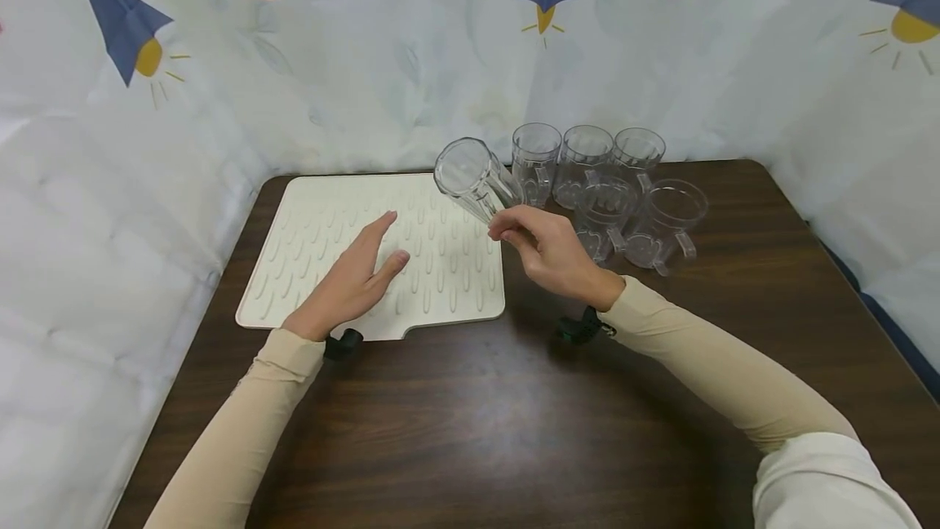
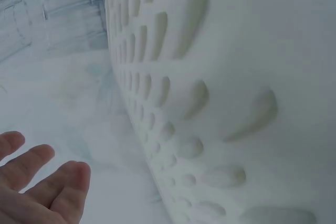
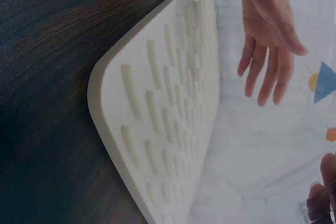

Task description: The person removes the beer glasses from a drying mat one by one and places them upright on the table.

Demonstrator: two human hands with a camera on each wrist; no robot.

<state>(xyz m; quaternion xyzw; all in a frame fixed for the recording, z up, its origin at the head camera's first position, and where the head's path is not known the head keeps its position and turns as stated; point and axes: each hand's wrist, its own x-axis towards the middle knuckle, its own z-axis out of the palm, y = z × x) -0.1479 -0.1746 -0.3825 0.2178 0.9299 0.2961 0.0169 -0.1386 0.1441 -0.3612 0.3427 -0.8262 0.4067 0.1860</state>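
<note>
My right hand holds a clear mug in the air over the right part of a cream drying mat. The mug is tilted, one round end toward the back left; the fingers hide the part they grip. Over the mat's left half, my left hand is spread with nothing in it, thumb apart from the fingers. In the right wrist view the left hand shows relaxed, extended fingers, while fingertips of the right hand appear at the right edge with a sliver of the mug.
Several more clear mugs stand upright close together at the back right of the dark wooden table, handles toward the front right. A white patterned cloth hangs behind the table and along its sides.
</note>
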